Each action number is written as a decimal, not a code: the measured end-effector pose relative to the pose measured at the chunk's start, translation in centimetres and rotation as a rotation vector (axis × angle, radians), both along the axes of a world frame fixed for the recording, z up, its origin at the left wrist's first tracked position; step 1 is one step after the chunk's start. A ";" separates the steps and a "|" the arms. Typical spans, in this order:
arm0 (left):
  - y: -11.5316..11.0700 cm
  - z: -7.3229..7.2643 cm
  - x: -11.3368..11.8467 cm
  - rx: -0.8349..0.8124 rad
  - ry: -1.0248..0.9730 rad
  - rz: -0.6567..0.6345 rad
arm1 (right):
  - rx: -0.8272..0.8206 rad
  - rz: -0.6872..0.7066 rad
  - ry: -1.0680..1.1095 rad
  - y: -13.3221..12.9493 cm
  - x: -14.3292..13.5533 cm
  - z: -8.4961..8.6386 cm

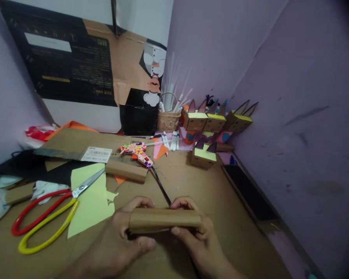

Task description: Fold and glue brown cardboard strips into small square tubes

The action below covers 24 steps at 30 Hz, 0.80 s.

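Note:
Both of my hands grip one folded piece of brown cardboard [165, 218], held level above the table close to me. My left hand [130, 228] wraps its left end, thumb below and fingers behind. At the other end, my right hand [196, 232] pinches it with the thumb along the lower front edge. The underside of the piece is in shadow. A black cord runs behind the hands to a flower-patterned glue gun [138, 152]. Left of the hands, scissors [74, 192] with red and yellow handles rest partly on a pale green paper sheet [91, 205].
A similar folded cardboard strip [125, 171] lies beyond my left hand. Several cardboard boxes with pointed ears, one a small box [203, 157], stand at the back right. A phone [248, 192] lies along the right wall. Behind are a basket [169, 120] of white sticks and several markers [173, 140].

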<state>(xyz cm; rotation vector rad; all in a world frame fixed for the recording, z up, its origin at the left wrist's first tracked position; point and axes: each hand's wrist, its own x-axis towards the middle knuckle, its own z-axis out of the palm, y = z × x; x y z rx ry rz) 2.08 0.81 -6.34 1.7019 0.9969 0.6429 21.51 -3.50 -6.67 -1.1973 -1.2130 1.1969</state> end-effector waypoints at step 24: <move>-0.2 0.8 0.0 -0.462 -0.356 0.138 | -0.199 -0.078 0.444 0.7 -0.4 -1.0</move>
